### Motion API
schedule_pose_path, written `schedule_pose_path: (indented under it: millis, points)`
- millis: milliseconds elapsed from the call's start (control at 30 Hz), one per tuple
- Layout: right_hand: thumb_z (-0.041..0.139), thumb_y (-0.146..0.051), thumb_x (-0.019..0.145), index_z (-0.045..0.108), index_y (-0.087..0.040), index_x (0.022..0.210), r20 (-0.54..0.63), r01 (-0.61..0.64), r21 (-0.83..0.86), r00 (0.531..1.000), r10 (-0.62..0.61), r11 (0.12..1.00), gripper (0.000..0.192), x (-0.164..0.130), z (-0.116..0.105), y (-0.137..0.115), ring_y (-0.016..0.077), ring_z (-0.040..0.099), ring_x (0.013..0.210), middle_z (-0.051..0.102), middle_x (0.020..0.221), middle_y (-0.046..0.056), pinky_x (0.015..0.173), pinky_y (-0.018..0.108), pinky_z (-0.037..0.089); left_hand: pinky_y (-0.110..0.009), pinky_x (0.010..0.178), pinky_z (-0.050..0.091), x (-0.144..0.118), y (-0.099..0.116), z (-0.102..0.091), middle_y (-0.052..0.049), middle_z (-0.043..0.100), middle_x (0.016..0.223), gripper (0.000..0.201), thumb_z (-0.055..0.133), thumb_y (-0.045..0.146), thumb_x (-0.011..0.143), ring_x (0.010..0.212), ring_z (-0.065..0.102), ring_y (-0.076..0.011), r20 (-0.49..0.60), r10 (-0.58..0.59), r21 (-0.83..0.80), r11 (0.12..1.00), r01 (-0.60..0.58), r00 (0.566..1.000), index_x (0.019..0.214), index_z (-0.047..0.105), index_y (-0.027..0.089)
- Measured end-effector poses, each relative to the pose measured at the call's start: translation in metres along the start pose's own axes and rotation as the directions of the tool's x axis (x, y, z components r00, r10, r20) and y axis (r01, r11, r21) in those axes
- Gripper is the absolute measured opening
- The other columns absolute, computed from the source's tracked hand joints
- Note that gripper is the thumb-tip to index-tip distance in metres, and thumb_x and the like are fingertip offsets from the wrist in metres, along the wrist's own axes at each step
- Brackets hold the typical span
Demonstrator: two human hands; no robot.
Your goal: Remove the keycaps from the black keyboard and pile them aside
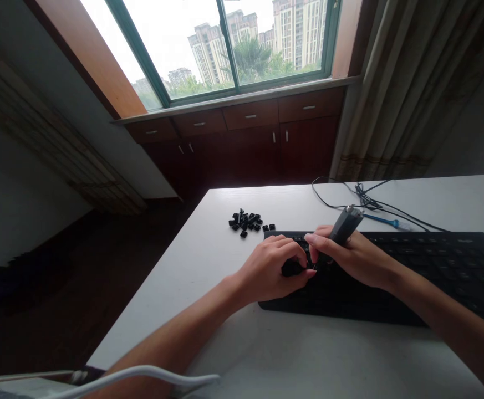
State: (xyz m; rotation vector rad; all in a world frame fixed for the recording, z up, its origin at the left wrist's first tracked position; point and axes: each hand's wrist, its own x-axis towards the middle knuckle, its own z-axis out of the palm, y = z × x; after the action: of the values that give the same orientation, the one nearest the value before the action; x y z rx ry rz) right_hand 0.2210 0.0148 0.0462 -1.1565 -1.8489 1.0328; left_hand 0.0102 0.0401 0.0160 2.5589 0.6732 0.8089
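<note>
A person sits at a white table [233, 354] with both hands on a black keyboard [433, 277]. The keyboard lies near the front of the table, and its right end is cut off by the edge of the picture.

The left hand [273, 269] rests on the left end of the keyboard. Its fingers curl down and its grip is closed on a small dark thing [292, 269], maybe a key cap, but it is too dark and too small to be sure. The fingers hide most of it.

The right hand [350, 257] is just beside the left hand, and their fingertips almost touch. Its grip is closed around a grey tool [345, 224] that stands tilted, its top leaning to the right. The low tip of the tool is hidden behind the fingers, so it cannot be seen where it meets the keyboard.

A small pile of black key caps [248, 221] lies on the table behind the left end of the keyboard, a little apart from it. A tangle of black cable [362, 197] lies behind the keyboard, and a thin blue thing [385, 221] lies by it, hard to make out.

A white cable [142, 377] crosses the bottom left corner, cut off at the edge. Behind the table are dark wooden drawers [250, 127] under a window [233, 44].
</note>
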Motion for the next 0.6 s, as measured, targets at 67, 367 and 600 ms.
schedule_pose_path:
  millis: [67,367,600]
  points:
    - [0.055,-0.039,0.098,0.071,-0.019,0.069,0.062,-0.007,0.045,0.998,0.005,0.999,0.039,-0.002,-0.003,-0.001,0.0164,0.054,0.063,0.062,0.068,0.002,0.059,0.028,0.041,-0.031,0.071,0.051,0.000,0.000,0.000,-0.002,0.072,0.083,0.016,0.071,0.033,0.085,0.075,0.065,-0.0176,-0.008,0.004,0.009,1.000,-0.004,1.000,0.086,0.062,0.020]
    - [0.056,-0.050,0.094,0.059,-0.018,0.070,0.222,-0.330,0.248,0.935,0.278,0.911,0.040,-0.004,0.010,0.005,0.0125,0.054,0.046,0.057,0.053,-0.002,0.044,0.021,0.044,-0.035,0.074,0.053,-0.002,0.003,0.009,-0.002,0.067,0.078,0.016,0.071,0.025,0.074,0.074,0.061,-0.0202,-0.055,-0.038,0.021,0.999,0.039,0.998,0.085,0.060,0.020]
    - [0.052,-0.051,0.094,0.054,-0.018,0.057,0.237,-0.345,0.241,0.928,0.289,0.907,0.049,-0.005,0.020,0.003,0.0092,0.049,0.036,0.058,0.047,0.000,0.037,0.018,0.036,-0.044,0.106,0.047,-0.001,0.018,0.011,-0.008,0.065,0.122,0.064,0.064,0.019,0.076,0.114,0.059,-0.0270,-0.016,-0.028,-0.017,0.999,0.028,0.999,0.138,0.049,0.022]
